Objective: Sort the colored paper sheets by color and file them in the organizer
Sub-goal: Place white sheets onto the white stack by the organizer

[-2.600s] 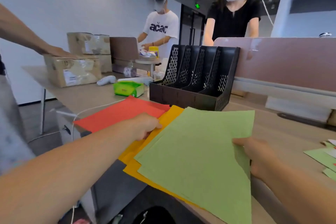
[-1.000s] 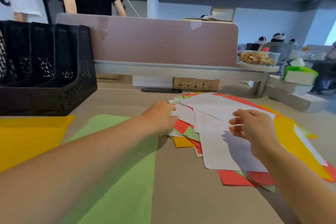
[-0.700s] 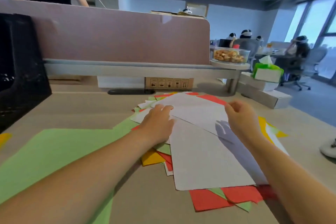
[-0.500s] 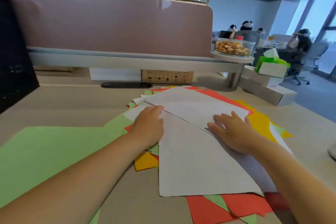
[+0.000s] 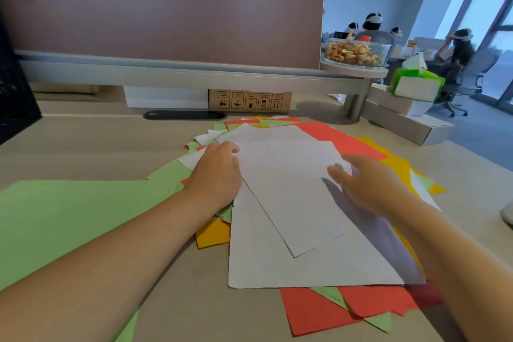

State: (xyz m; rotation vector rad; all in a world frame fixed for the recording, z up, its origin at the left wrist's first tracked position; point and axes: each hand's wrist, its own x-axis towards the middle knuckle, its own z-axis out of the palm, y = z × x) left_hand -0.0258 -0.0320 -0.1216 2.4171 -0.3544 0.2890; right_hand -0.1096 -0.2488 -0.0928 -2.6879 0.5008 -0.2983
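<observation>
A mixed pile of red [image 5: 313, 311], yellow [image 5: 212, 234], green and white sheets lies on the desk in front of me. Two white sheets top it: a large lower one [image 5: 277, 266] and a smaller top white sheet [image 5: 288, 189] lying askew. My left hand [image 5: 218, 175] rests on the pile's left side, its bent fingers touching the top sheet's left corner. My right hand [image 5: 363, 183] pinches that sheet's right edge, thumb on top. A sorted green sheet [image 5: 69, 216] lies to the left. Only a corner of the black organizer [image 5: 14, 97] shows at the far left.
A mauve partition [image 5: 166, 14] with a grey rail closes the desk's far side. A small shelf holds a bowl of snacks [image 5: 355, 53]. White boxes [image 5: 408, 122] and a green tissue pack [image 5: 416, 83] stand at the right. People sit in the background.
My view swung right from the organizer and sorted stacks to the mixed pile. Both hands came onto the white sheets; the top one has since turned askew under my right hand.
</observation>
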